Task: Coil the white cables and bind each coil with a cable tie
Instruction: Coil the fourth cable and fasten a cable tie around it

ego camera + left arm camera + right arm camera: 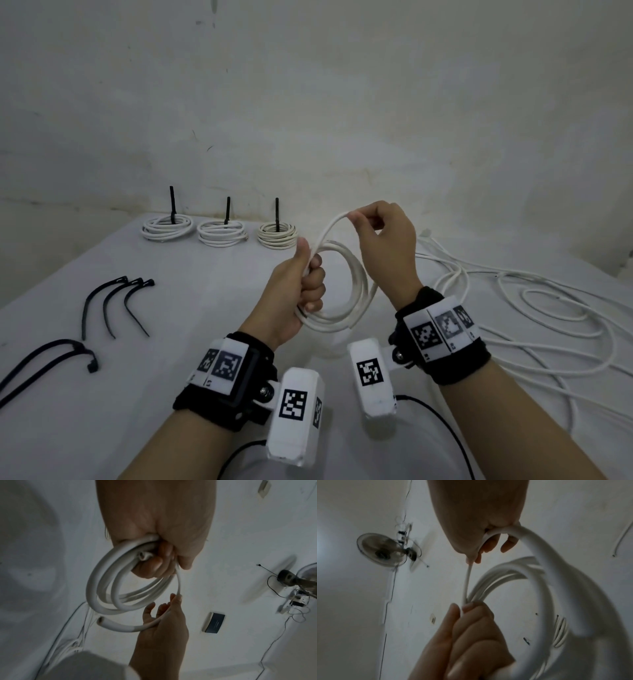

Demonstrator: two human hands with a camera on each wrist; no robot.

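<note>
White cable [352, 274]; black cable ties [113, 301]; rightmost bound coil [276, 234] cream; wrist bands [442, 337] black, black-white square markers.

- The round white plastic-sheathed cable [356, 274] looks smooth with a slight sheen.
- The thin black plastic cable ties [113, 305] look matt.
- The pale grey desk [171, 342] is matt.

A plain work room: bare, stained white walls [342, 102], a wall fan [385, 550] with loose wires, and a cloth-covered bench [205, 308].
</note>
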